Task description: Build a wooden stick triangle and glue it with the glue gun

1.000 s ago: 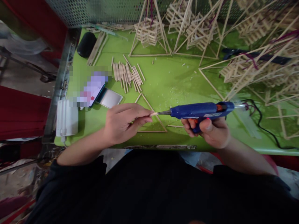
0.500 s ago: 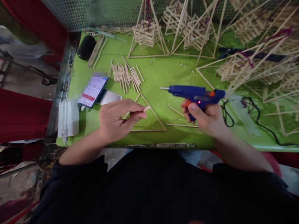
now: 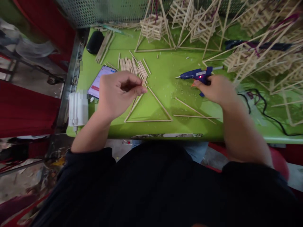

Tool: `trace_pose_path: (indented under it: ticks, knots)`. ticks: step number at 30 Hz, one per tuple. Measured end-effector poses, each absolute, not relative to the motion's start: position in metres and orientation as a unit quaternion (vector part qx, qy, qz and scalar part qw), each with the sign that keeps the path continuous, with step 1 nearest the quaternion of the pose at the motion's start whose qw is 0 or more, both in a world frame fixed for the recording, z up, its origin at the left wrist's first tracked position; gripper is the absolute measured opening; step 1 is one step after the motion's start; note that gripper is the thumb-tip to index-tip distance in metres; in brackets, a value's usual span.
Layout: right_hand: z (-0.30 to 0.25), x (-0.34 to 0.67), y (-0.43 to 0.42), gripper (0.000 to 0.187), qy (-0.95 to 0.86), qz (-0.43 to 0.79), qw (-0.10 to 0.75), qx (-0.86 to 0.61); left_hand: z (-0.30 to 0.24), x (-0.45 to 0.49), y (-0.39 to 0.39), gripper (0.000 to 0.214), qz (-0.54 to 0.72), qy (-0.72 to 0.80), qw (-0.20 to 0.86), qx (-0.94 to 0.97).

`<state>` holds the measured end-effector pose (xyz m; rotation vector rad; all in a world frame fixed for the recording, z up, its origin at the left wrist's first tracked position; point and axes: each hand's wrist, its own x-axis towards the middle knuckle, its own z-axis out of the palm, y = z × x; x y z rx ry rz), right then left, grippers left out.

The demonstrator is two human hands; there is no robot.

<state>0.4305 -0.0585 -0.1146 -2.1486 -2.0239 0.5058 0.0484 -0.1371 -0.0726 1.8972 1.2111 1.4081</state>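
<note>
My left hand (image 3: 118,91) is closed in a pinch on a thin wooden stick (image 3: 144,80), whose tip shows above the fingertips. Below that hand lies a triangle of wooden sticks (image 3: 151,120), its top corner close to my fingertips and its left side partly hidden by my hand. My right hand (image 3: 219,90) is closed around the grip of a blue hot glue gun (image 3: 195,74) with a lit red light. The gun's nozzle points left, apart from the triangle. Two loose sticks (image 3: 189,106) cross on the table between my hands.
A pile of short sticks (image 3: 129,64) lies behind my left hand. A phone (image 3: 96,85), a white power bank (image 3: 78,108) and a black case (image 3: 95,42) are at the left. Stick frames (image 3: 155,28) line the back and right; a black cord (image 3: 267,113) runs right.
My right hand has moved the glue gun back and slightly right. My left hand, still pinching the stick, has shifted toward the pile. The camera view has shifted slightly.
</note>
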Motion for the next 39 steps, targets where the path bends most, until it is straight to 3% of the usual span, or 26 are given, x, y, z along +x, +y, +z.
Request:
trace_pose_path:
  ticks: [3, 6, 9, 15, 24, 31, 35, 39]
  knots:
    - [-0.103, 0.437, -0.067, 0.045, -0.665, 0.092, 0.059, -0.738, -0.072, 0.045, -0.133, 0.032, 0.497, 0.45, 0.283, 0.686]
    - [-0.093, 0.444, -0.09, 0.034, -0.684, 0.046, 0.151, -0.712, -0.069, 0.041, -0.135, 0.03, 0.474, 0.452, 0.312, 0.688]
    - [-0.092, 0.443, -0.124, 0.042, -0.768, 0.145, 0.182, -0.596, -0.064, 0.038, -0.139, 0.024, 0.446, 0.46, 0.335, 0.691]
    - [-0.119, 0.426, -0.174, 0.037, -0.869, 0.15, 0.056, -0.468, -0.059, 0.034, -0.143, 0.03, 0.399, 0.464, 0.365, 0.702]
    - [-0.135, 0.425, -0.183, 0.033, -0.878, 0.157, 0.077, -0.446, -0.062, 0.035, -0.142, 0.023, 0.389, 0.464, 0.371, 0.705]
    - [-0.123, 0.411, -0.183, 0.035, -0.885, 0.066, 0.005, -0.46, -0.059, 0.034, -0.147, 0.027, 0.349, 0.47, 0.365, 0.724]
    - [-0.103, 0.41, -0.181, 0.027, -0.865, 0.124, 0.083, -0.479, -0.058, 0.034, -0.148, 0.026, 0.349, 0.467, 0.354, 0.731]
    - [-0.065, 0.397, -0.175, 0.016, -0.802, 0.223, 0.26, -0.49, -0.058, 0.033, -0.148, 0.028, 0.356, 0.469, 0.347, 0.73]
